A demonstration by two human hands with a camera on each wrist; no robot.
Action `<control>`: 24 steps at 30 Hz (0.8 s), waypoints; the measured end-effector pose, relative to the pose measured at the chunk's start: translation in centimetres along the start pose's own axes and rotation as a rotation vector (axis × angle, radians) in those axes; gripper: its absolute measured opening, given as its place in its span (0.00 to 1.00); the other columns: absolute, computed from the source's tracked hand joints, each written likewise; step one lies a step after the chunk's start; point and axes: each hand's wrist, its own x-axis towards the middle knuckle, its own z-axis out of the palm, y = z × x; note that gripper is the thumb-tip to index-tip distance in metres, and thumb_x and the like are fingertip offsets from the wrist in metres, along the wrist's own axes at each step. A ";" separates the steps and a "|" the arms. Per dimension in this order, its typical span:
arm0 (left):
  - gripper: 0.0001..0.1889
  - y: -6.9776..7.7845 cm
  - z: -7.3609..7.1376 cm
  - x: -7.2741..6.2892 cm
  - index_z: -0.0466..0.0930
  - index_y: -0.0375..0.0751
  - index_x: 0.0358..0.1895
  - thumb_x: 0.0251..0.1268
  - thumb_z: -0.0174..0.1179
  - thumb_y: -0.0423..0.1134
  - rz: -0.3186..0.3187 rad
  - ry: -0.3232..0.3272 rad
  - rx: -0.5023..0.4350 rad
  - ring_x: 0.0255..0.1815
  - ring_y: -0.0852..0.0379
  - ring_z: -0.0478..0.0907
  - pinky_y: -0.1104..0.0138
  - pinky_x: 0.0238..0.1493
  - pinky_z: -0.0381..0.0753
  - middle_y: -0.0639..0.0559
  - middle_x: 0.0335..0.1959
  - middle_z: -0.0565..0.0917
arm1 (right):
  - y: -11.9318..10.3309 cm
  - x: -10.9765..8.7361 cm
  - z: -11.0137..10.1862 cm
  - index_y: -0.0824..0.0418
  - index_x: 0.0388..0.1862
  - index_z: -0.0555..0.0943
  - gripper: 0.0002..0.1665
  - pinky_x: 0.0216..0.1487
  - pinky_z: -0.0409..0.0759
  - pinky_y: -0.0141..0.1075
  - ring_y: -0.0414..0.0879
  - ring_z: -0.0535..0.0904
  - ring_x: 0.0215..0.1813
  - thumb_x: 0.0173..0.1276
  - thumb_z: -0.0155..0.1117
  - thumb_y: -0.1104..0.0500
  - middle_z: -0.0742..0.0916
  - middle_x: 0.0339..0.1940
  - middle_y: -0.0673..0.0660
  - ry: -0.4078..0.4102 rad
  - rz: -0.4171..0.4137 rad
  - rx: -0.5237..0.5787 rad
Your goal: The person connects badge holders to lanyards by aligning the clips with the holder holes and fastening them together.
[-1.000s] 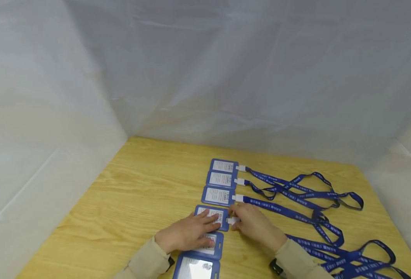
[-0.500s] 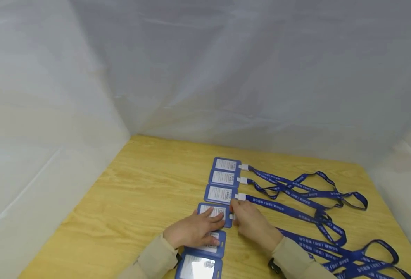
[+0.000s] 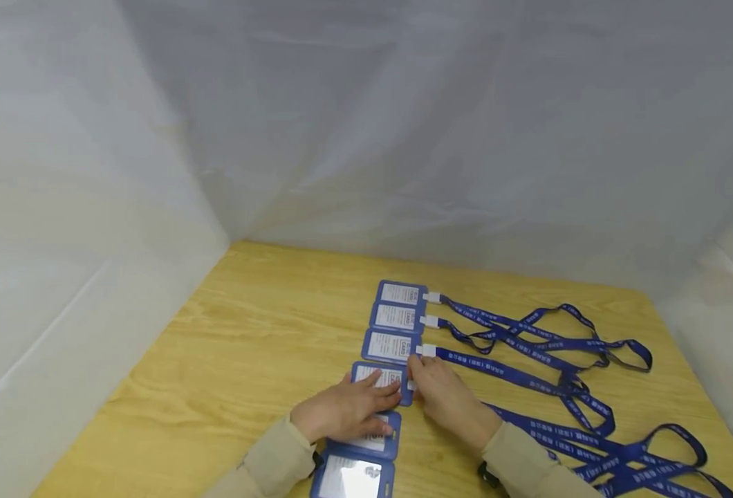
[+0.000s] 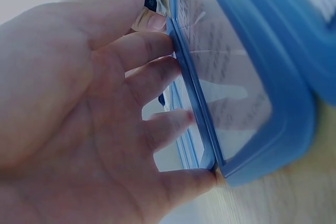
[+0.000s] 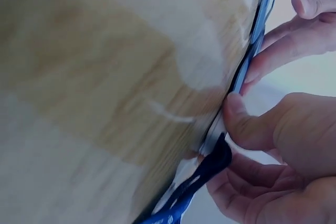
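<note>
In the head view my left hand (image 3: 348, 409) lies with spread, straight fingers over a blue badge holder (image 3: 393, 372), the fourth from the back, and over the holder (image 3: 373, 453) nearer me. The left wrist view shows its fingertips on a holder's blue edge (image 4: 286, 148). My right hand (image 3: 452, 402) is at the slotted end of that fourth holder. From the right wrist, its thumb and fingers pinch a white lanyard clip (image 5: 212, 134) at the holder's end, with dark blue strap (image 5: 181, 195) trailing off. The hand hides most of the clip from above.
Three holders (image 3: 393, 346) farther back have white clips (image 3: 427, 351) and blue lanyards (image 3: 497, 370) stretching right. More lanyards (image 3: 628, 460) cross at the front right. Another holder (image 3: 350, 477) lies at the near edge of the wooden table (image 3: 248, 332). Pale sheeting (image 3: 366, 138) walls the sides.
My right hand has moved slightly left and closer to the fourth holder's slot, bringing the clip against it. The left hand stays spread on the holders; the view has shifted slightly.
</note>
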 end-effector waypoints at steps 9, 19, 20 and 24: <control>0.33 -0.1 0.1 -0.1 0.65 0.58 0.77 0.73 0.52 0.63 0.002 0.000 0.010 0.82 0.45 0.52 0.37 0.77 0.57 0.62 0.80 0.60 | 0.2 0.0 -0.7 0.57 0.42 0.77 0.14 0.44 0.86 0.42 0.48 0.83 0.39 0.63 0.74 0.64 0.86 0.36 0.54 -0.069 0.054 0.093; 0.34 -0.2 0.0 0.7 0.64 0.59 0.77 0.72 0.52 0.64 0.003 0.013 0.016 0.83 0.46 0.51 0.39 0.78 0.56 0.63 0.80 0.59 | 2.5 -1.7 -6.6 0.63 0.47 0.83 0.13 0.47 0.86 0.47 0.54 0.86 0.46 0.65 0.73 0.63 0.89 0.45 0.59 -0.060 0.167 0.122; 0.34 -0.3 0.0 0.8 0.63 0.58 0.77 0.72 0.52 0.64 0.005 0.012 0.022 0.83 0.45 0.51 0.39 0.78 0.56 0.63 0.80 0.59 | 2.8 -1.9 -7.2 0.63 0.48 0.83 0.13 0.46 0.86 0.46 0.54 0.86 0.47 0.66 0.72 0.63 0.89 0.45 0.59 -0.068 0.176 0.118; 0.34 -0.5 -0.6 1.3 0.63 0.58 0.77 0.72 0.52 0.63 0.004 0.006 0.054 0.83 0.45 0.51 0.40 0.78 0.55 0.62 0.80 0.59 | 3.9 -3.1 -8.8 0.63 0.48 0.84 0.12 0.45 0.87 0.44 0.52 0.86 0.45 0.67 0.71 0.62 0.89 0.43 0.57 -0.065 0.204 0.119</control>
